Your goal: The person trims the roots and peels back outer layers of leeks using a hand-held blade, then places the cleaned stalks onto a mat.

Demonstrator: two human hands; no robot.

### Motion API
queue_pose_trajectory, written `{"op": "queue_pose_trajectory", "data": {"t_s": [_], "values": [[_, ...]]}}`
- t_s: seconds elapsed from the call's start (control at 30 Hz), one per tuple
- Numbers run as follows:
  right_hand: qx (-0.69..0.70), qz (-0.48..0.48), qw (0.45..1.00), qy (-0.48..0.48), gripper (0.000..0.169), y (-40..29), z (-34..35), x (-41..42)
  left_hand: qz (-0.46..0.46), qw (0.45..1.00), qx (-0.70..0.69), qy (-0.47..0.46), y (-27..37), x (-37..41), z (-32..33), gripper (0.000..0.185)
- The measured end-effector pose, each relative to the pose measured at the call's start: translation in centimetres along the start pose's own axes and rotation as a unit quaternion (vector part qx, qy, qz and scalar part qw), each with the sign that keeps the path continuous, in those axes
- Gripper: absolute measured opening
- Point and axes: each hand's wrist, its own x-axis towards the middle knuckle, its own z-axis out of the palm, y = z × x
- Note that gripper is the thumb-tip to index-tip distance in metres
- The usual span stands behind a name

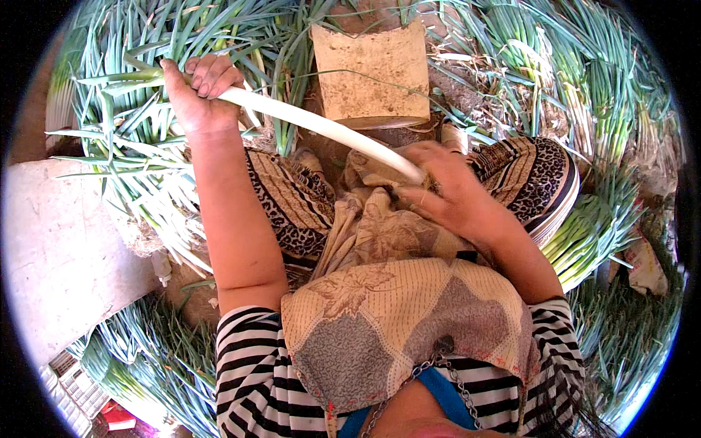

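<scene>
One long green onion (323,129), with a white shaft and green leaves, slants across in front of me. My left hand (204,98) is closed around it near the top of the white shaft, leaves trailing out to the left. At its root end is my right hand (452,189), blurred, with thumb and fingers on either side of the roots. Beneath this end lies the stained, patterned apron (394,230) over my lap.
A dirty cream-coloured bucket (372,76) stands beyond my knees. Piles of green onions flank me at left (159,180) and right (597,93), with another bunch (586,235) beside my right knee. A pale flat board (60,246) and a plastic crate (79,388) are at left.
</scene>
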Motion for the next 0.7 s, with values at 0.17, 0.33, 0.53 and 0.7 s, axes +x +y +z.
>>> {"op": "queue_pose_trajectory", "data": {"t_s": [0.17, 0.33, 0.53, 0.7], "values": [[0.135, 0.099, 0.979, -0.117, 0.027, 0.2, 2.0, 1.3, 0.020, 0.999, 0.030, -0.025, 0.3, -0.4, 0.1, 0.045], [0.133, 0.098, 0.967, -0.195, 0.026, 0.3, 1.8, 1.7, 0.006, 0.998, 0.047, -0.046, 0.1, -0.7, 0.6, 0.043], [0.097, 0.094, 0.968, -0.209, 0.024, 1.0, 3.2, 1.8, 0.008, 0.995, 0.089, -0.051, 0.0, -0.9, 1.2, 0.038], [0.127, 0.077, 0.962, -0.230, 0.023, 1.7, 3.9, 1.7, -0.016, 0.992, 0.079, -0.099, 0.2, -1.0, 1.4, 0.033]]}}
